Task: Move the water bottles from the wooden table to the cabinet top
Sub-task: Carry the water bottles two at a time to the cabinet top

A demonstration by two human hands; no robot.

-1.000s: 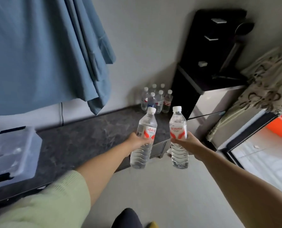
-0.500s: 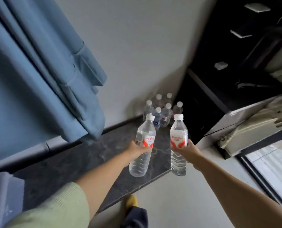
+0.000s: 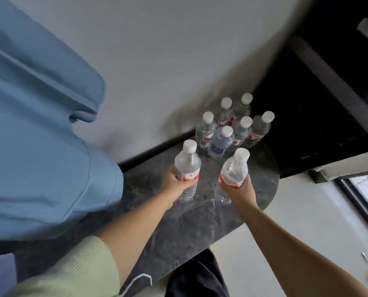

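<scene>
Left hand: the left hand [image 3: 176, 183] is wrapped round the left bottle [image 3: 187, 168] at its label band, fingers curled about the waist, the base low over the worktop [image 3: 178, 228]; whether it touches is not clear.
Right hand: the right hand [image 3: 241, 189] grips the right bottle [image 3: 234, 170] just below its red-and-white label; this bottle leans toward 1 o'clock, its base near the stone.
Where the bottles are: both held bottles sit over the dark cabinet top, just short of the standing cluster [image 3: 232, 127] at 12 to 1 o'clock, six capped bottles packed close against the wall [image 3: 157, 61].
Handling: clear, thin-walled plastic that looks full, so likely moderately heavy and a bit squashy under a hard squeeze; the ribbed lower body and the label waist give the surest hold. Smooth film labels could slip in a damp palm.
Materials: the worktop is dark marbled stone with a rounded end, hard and slick; caps are white and ridged; one bottle in the cluster carries a blue label.
Surroundings: blue cloth [image 3: 39, 136] hangs at 9 o'clock; a black unit [image 3: 328, 103] stands at 2 o'clock.
</scene>
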